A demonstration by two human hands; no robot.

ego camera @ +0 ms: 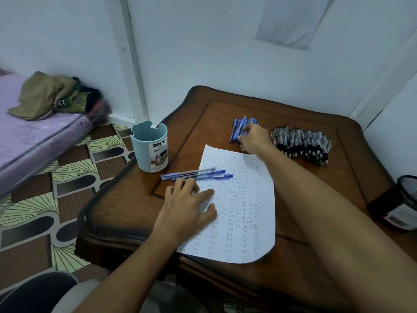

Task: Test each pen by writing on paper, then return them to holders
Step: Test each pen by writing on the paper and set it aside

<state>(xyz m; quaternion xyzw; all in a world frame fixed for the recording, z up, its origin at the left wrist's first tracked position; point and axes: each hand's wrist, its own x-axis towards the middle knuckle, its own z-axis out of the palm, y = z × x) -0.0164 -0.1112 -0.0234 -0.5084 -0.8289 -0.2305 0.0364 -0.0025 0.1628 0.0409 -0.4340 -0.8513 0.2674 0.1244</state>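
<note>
A white sheet of paper (239,206) covered in rows of the written word "Test" lies on the brown wooden table (316,199). My left hand (187,206) rests flat on the sheet's left edge, fingers spread. Three blue capped pens (196,173) lie just above it, beside a light blue pen holder (150,147). My right hand (253,137) reaches to the far side and curls its fingers round a pen in a small pile of blue pens (240,129). A larger row of black pens (302,143) lies to the right of it.
A black mesh pen holder (397,204) stands at the table's right edge. A bed with a purple mattress (33,136) and a heap of clothes (56,96) is on the left, over patterned floor. White walls close in behind the table.
</note>
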